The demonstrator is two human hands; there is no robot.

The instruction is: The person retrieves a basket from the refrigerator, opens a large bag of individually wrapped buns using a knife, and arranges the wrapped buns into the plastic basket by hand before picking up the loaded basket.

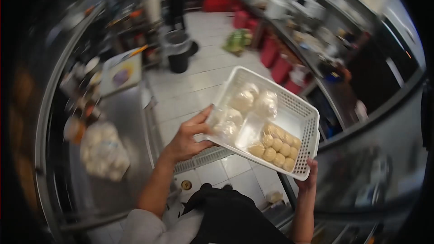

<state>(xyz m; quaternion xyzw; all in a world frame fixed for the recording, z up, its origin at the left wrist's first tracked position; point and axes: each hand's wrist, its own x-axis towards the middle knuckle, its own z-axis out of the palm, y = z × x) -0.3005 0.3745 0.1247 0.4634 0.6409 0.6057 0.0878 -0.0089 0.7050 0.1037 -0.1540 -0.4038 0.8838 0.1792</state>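
Between my two hands a white plastic basket (296, 104) with perforated walls is held up in front of my body, tilted. My left hand (191, 134) grips its left end, fingers at the rim near a clear plastic bag. My right hand (310, 175) holds the near right corner, with the fingers partly hidden beneath it. Inside lie clear-wrapped pale bundles (246, 97) that look like dough, and a wrapped pack of small round yellowish balls (279, 146) in rows. What exactly the bundles contain cannot be made out.
At left, a steel counter (135, 140) carries a bag of white round pieces (104, 151) and a cutting board (121, 73) with an orange-handled knife. A bin (177, 52) stands on the tiled floor, a person beyond it. Red containers (270, 52) line the right counter, near a green bag (237, 41).
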